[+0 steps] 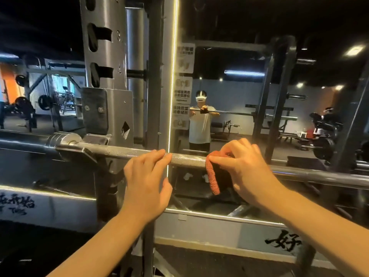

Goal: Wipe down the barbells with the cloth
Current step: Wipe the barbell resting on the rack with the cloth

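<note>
We have the barbell [187, 159] sitting in the hook of the rack upright [107, 56] at left and running across the view in front of a mirror [239, 86]. Our left hand [146, 186] lies with straight fingers over the knurled section. Just beside it, our right hand [245, 172] pinches the orange cloth [212, 176], which drapes over the bar and hangs below it.

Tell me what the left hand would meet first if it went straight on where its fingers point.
The barbell: the left hand points up and forward at its knurled shaft, and the fingertips seem to touch it, though depth is unclear.
</note>
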The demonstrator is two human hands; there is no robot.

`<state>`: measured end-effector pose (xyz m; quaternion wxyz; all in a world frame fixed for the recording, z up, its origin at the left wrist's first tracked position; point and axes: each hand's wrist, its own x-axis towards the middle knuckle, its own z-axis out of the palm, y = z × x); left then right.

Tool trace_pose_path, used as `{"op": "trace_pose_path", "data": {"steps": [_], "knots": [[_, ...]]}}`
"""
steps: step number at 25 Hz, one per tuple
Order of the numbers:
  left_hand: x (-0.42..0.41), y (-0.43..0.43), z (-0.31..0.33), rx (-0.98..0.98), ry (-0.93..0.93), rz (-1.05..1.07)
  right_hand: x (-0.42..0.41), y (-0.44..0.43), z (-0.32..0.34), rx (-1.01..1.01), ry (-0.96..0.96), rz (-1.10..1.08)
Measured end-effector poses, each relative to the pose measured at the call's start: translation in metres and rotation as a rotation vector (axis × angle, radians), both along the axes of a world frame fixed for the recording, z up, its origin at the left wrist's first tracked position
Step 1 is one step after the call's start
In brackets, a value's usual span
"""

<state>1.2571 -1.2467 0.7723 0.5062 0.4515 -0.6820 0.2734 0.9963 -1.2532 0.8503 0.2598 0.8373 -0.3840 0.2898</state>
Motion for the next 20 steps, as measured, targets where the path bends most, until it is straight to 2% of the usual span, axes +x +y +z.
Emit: {"op": "trace_pose_path", "data": {"steps": [2, 5, 8, 11, 13, 17, 20], "knots": [[-0.002, -0.002, 0.002, 0.006, 0.008, 0.007, 0.029, -0.003, 0.015, 0.020, 0.005, -0.031], [-0.002, 0.000, 0.001, 0.009, 0.011, 0.016, 0.031, -0.008, 0.025, 0.157, 0.064, 0.017], [-0.002, -0.003, -0.002, -0.008, 0.009, 0.019, -0.003, 0.002, 0.010, 0.002, 0.053, 0.076], [-0.006, -0.007, -0.003, -0.023, 0.023, 0.038, 0.020, 0.000, -0.012, -0.062, -0.061, 0.055], [-0.007, -0.009, -0.004, -0.017, 0.024, 0.047, 0.029, -0.003, -0.014, -0.033, -0.129, 0.069], [-0.008, -0.011, -0.009, -0.024, 0.032, 0.045, 0.001, -0.003, -0.008, -0.005, -0.077, 0.136], [-0.009, -0.013, -0.008, -0.012, 0.040, 0.054, 0.037, -0.009, 0.000, 0.052, -0.149, 0.106]]}}
